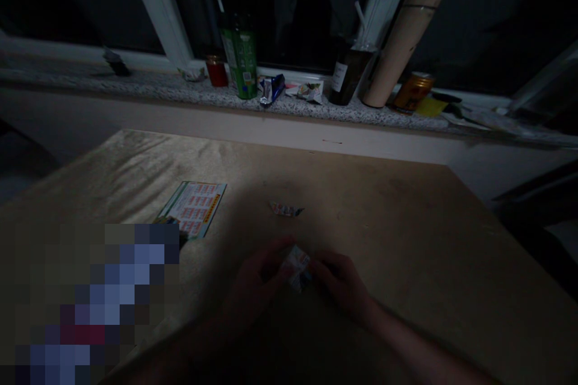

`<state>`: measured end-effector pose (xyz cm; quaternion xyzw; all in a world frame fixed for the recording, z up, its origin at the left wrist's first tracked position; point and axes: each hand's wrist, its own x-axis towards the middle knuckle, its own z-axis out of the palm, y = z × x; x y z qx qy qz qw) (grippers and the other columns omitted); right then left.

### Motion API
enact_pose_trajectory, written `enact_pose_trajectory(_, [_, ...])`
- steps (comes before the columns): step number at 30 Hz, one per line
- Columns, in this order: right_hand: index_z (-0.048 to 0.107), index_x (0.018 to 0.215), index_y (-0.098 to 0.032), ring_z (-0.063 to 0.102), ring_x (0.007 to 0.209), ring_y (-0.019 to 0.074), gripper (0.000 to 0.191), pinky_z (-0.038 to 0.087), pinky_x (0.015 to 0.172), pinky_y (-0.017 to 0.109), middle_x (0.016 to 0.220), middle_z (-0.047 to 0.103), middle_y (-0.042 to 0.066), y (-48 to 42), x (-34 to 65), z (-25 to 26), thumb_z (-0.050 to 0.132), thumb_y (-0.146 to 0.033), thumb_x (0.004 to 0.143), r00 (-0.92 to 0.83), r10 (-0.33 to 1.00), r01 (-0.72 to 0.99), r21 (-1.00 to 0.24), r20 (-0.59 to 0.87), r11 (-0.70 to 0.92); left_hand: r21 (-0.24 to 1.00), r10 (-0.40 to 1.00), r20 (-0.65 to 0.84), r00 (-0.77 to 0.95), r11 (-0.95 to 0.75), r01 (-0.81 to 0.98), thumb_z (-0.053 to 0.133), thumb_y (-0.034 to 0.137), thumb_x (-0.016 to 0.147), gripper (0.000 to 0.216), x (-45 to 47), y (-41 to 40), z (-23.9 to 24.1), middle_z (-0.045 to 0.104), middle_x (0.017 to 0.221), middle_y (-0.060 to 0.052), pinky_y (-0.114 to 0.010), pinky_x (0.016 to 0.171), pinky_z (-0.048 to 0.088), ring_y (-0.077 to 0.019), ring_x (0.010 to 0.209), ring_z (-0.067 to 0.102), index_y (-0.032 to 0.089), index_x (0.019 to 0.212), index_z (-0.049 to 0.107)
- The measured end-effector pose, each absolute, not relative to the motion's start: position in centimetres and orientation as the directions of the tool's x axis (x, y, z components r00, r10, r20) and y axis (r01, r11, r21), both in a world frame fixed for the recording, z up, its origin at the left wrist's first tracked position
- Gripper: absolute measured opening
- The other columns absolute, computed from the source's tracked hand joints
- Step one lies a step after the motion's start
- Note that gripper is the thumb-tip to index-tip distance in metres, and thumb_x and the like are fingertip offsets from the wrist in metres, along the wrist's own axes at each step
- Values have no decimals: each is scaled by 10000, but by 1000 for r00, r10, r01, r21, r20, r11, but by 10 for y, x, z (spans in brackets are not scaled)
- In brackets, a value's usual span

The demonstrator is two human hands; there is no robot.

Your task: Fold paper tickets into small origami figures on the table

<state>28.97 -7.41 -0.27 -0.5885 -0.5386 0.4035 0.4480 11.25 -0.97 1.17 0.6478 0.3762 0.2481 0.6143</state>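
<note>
Whitish and faintly printed, a small wrapper (297,264) sits between the left hand (259,274) and the right hand (341,280), above the near part of the table (383,210); the left hand has its thumb and fingers narrowed on the wrapper's left edge, while the right hand pinches its right edge, though deep shadow blurs the exact contact; just beyond both hands, on the table, lies a twisted printed wrapper (286,210), apart from the fingers; farther off, ahead and to the left of the left hand, rests a printed card (198,207) with rows of red marks; nearer on that side, a pixelated patch hides what is there.

Well beyond the hands runs a speckled windowsill (153,82); straight ahead of the left hand stand a red jar (217,72) and a green container (246,63), with a blue-and-silver wrapper (272,90) just right of them; ahead of the right hand stands a dark cup (347,81) with a straw; farther right come a tall beige cylinder (401,51) and an orange can (413,94).
</note>
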Motion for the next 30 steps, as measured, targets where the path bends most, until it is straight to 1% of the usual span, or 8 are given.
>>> enact_pose_trajectory(2, [541,636,-181,410,544,114,375,333,495,227,584,463,-18,-73,290,-2,488,-479,858,119,993,246,-968,-12,-41,980,804,-80,590,-44,193,532,276,868,405,112,-11,8,582,1258,-44,-357,929,458,-214,1097,574,235,1269,495])
enact_pose_trajectory(4, [541,636,-184,416,541,117,376,340,503,231,583,464,-20,-72,291,0,500,-494,845,125,992,218,-974,-29,-56,961,809,-3,588,-160,224,505,253,881,350,111,-10,6,521,1330,-24,-377,995,407,-212,1188,503,252,1230,536])
enact_pose_trajectory(7, [553,655,-186,428,556,122,364,350,517,233,597,476,-17,-72,292,0,511,-500,835,143,989,169,-984,-39,-63,922,790,68,609,-284,265,473,241,904,323,111,-10,4,497,1355,7,-388,1059,329,-191,1242,446,281,1214,554])
enact_pose_trajectory(12, [581,695,-188,461,594,130,322,372,553,240,631,512,-12,-72,292,-1,521,-469,838,150,989,159,-986,-16,-40,905,765,54,642,-309,293,468,255,909,346,111,-10,7,527,1327,-1,-390,1047,348,-197,1206,485,278,1249,526])
enact_pose_trajectory(16, [610,736,-186,502,636,138,288,393,593,246,675,559,-1,-73,291,1,514,-427,861,130,991,179,-984,12,-12,890,760,33,649,-317,327,517,270,880,393,109,-12,8,555,1295,-16,-395,1018,380,-222,1168,518,278,1272,500])
enact_pose_trajectory(21, [610,755,-193,528,666,145,261,411,613,247,701,573,3,-73,291,0,512,-400,878,115,992,188,-982,41,19,894,767,14,642,-296,335,530,289,879,415,108,-14,5,550,1294,-28,-390,994,405,-234,1158,523,285,1290,471])
enact_pose_trajectory(25, [610,755,-194,547,719,155,207,432,652,262,751,583,20,-73,290,1,558,-364,861,94,989,183,-978,116,97,888,740,52,671,-342,308,527,253,883,429,108,-14,3,502,1341,-23,-371,1040,356,-224,1215,467,278,1305,453])
enact_pose_trajectory(30, [592,733,-205,565,798,167,154,454,676,280,867,588,42,-73,288,4,605,-318,837,86,974,142,-970,209,196,834,652,128,748,-479,274,504,206,893,508,107,-14,2,375,1429,-4,-379,1080,293,-216,1293,357,327,1366,361])
